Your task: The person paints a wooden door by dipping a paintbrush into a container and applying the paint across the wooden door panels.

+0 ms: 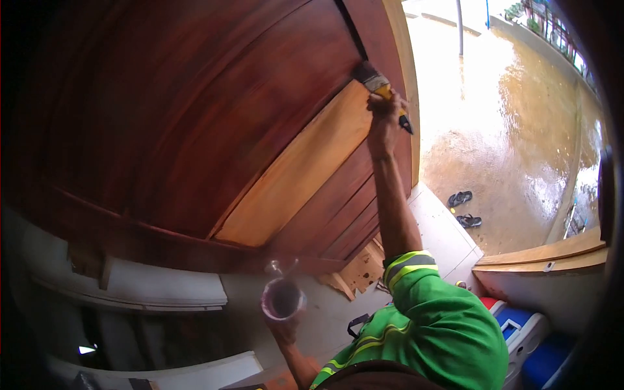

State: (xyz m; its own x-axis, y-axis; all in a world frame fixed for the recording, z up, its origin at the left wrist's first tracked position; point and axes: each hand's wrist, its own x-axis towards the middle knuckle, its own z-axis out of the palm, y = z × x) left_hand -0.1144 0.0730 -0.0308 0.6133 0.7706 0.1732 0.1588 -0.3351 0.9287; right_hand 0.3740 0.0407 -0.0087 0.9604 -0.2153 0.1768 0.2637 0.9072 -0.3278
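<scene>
My right hand (385, 110) is closed around the yellow handle of a paintbrush (377, 84). Its dark bristles touch the wooden door (260, 84) at the upper end of a pale, bare strip of wood (299, 169). Dark reddish-brown stain covers most of the panels around that strip. Below the door, my left hand (284, 328) grips a cup (284, 300) with stain-smeared rim and dark contents. The left fingers are mostly hidden behind the cup.
Two dark flip-flops (465, 209) lie on the wet ground (481, 149) outside, to the right. Blue-and-white coolers (520, 331) stand at the lower right near a wooden sill (539, 253). A stained board piece (364, 270) lies under the door's lower edge.
</scene>
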